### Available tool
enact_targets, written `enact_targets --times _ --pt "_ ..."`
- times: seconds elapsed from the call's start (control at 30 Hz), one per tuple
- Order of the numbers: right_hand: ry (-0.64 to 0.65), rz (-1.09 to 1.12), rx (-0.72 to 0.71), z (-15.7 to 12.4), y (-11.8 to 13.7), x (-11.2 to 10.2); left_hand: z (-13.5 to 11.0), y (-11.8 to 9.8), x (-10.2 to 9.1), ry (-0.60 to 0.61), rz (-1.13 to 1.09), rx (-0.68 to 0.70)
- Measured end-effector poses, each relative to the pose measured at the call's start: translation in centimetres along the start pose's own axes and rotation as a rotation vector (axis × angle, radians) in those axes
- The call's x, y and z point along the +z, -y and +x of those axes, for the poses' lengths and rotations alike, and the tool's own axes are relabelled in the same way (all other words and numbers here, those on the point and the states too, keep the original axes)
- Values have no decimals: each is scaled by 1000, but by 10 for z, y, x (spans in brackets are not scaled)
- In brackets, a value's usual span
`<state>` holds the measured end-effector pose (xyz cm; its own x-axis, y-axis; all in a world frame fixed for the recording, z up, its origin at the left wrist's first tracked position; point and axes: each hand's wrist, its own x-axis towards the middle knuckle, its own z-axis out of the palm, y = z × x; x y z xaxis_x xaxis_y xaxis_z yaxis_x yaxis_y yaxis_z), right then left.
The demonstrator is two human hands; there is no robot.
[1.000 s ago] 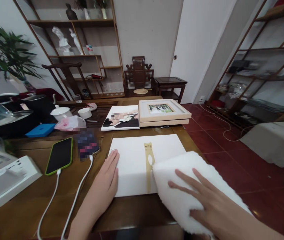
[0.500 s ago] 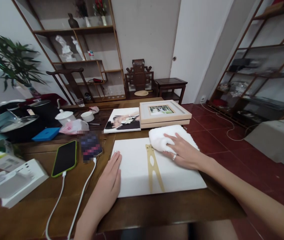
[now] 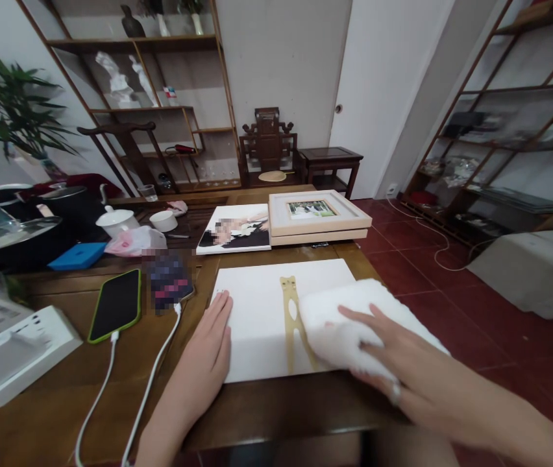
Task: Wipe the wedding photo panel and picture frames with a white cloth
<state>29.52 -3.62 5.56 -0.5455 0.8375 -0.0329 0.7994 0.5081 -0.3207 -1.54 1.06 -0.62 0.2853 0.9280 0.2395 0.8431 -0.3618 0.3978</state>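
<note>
White cloth (image 3: 328, 299), on right side of white board (image 3: 257, 311), near right edge of surface (image 3: 257, 403); looks soft, light, best gripped bunched; right hand (image 3: 396, 353), parted fingers clutching cloth; left hand (image 3: 208, 342), fingers together on board's left edge.

i am resting the left hand (image 3: 214, 340) flat on the left edge of the white board (image 3: 254, 305), fingers lying together, thumb a little apart, forearm slanting off its near side. i am holding the right hand (image 3: 396, 355) over its near right corner, fingers spread and loosely gripping.
</note>
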Motion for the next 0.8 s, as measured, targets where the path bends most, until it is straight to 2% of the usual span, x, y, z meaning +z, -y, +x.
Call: enact_targets --times 0.23,0.3,0.37,0.47,0.6,0.7,0.8 --pt "-92 -37 34 93 -40 -22 0 -2 -1 0 -24 -29" --pt "-90 -36 55 108 -44 -25 1 -1 0 -11 -25 -19" --pt "-94 -37 54 109 -44 -23 1 0 1 -19 -25 -14" --pt "-104 -57 14 87 -37 -12 0 0 1 -24 -25 -7" --pt "-76 -75 -23 30 -17 12 0 -1 0 -20 -26 -11" --pt "-90 -89 -169 -10 -1 23 0 -1 0 2 -18 -29" --pt "-50 -113 -254 -29 9 23 0 -1 0 1 -20 -25"
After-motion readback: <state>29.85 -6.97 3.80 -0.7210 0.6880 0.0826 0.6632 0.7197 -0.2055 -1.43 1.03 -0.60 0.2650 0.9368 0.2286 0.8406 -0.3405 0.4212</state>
